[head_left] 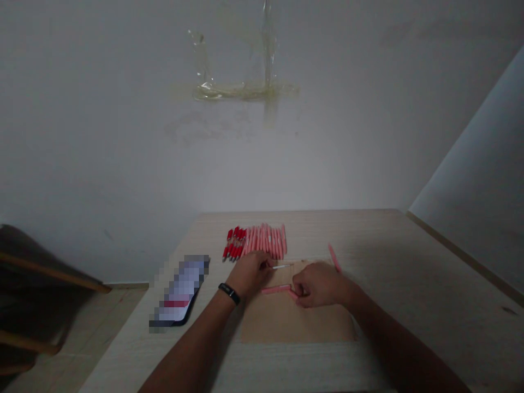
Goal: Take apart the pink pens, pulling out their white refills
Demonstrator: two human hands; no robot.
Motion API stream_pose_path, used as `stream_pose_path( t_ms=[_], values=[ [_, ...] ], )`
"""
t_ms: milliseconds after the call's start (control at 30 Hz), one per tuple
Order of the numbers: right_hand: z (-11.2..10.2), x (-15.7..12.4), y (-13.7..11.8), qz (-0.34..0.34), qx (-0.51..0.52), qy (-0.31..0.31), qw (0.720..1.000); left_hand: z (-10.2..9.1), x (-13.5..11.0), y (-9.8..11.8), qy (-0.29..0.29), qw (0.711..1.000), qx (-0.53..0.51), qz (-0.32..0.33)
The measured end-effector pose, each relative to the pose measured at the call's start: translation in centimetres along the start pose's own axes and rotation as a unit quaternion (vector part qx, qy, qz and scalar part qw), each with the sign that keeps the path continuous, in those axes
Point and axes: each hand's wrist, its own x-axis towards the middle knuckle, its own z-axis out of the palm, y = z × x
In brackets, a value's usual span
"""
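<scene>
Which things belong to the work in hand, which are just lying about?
Work, apparently:
left hand, thin pale rod at its fingertips
right hand, pinching a pink piece
pink tube on brown sheet
row of pink and red pens
pink stick beyond right hand

Lying about:
phone
wall tape

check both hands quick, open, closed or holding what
Left hand: closed, holding a thin pale stick.
Right hand: closed, holding a small pink pen piece.
</scene>
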Motion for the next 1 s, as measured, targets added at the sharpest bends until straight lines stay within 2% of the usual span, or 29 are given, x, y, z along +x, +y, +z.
stream_pose_path(
  t_ms=[100, 367, 800, 1000],
  values=[
    [-0.3, -0.2, 0.7, 0.0, 0.014, 0.019, 1.0, 0.1, 0.0, 0.0, -0.003, 1.0, -0.001, -0.005],
    [-1.3, -0.2, 2.6, 0.066, 0.063, 0.089, 0.992, 0.4, -0.2, -0.2, 0.012, 1.0, -0.007, 0.006],
    [-1.5, 0.2, 2.8, 0.013, 0.057, 0.15, 0.987, 0.1, -0.2, 0.3, 0.006, 1.0, -0.002, 0.007],
    [-1.5, 0.2, 2.4, 0.006, 0.054, 0.15, 0.987, 0.1, -0.2, 0.5, 0.0, 1.0, -0.003, 0.008]
  ],
)
